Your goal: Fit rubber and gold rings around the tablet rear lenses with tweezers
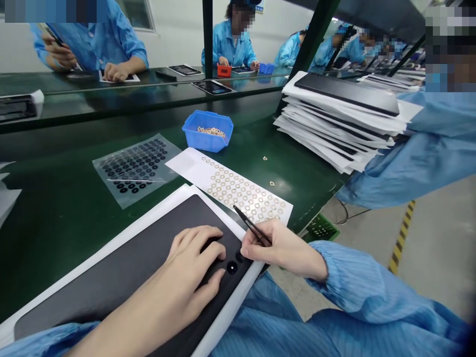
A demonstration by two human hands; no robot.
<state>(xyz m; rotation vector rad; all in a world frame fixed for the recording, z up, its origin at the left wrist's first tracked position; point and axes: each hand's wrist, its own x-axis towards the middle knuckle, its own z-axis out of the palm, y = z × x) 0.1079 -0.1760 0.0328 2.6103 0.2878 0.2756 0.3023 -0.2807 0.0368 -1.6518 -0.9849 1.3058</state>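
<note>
- While resting the left hand (186, 267) palm down on the dark panel (137, 258), with fingers loosely bent and grasping nothing visible, holds black tweezers (251, 225) tucked in the right hand (277, 245), tips pointing out over the white sheet (182, 158).
- At the panel's right end, one black disc (232, 267) in place and uncovered; just beside it, a second disc (239, 255) mostly under the right fingertips, so cannot tell whether fully seated. Apparently partway through this end.
- Under the panel, white backing (231, 307), seemingly overhanging the near edge of the bench (249, 124); little margin there.
- Beyond, on the white sheet, many pale rings (231, 174) left, with gaps toward the far end; to its left, the clear sheet (128, 200) with many black rings (124, 190) left.
- Behind both sheets, a blue bin (206, 144) with pale bits (211, 131) inside.
- Between white sheet and stack (334, 119), open green surface for moving, with two loose pale rings (271, 184) on it. Cannot tell whether stacked panels are finished or waiting.
- Past the stack, a blue-clad person (412, 158), probably limiting reach rightward.
- Across the bench, co-workers (230, 44) in blue, well apart.
</note>
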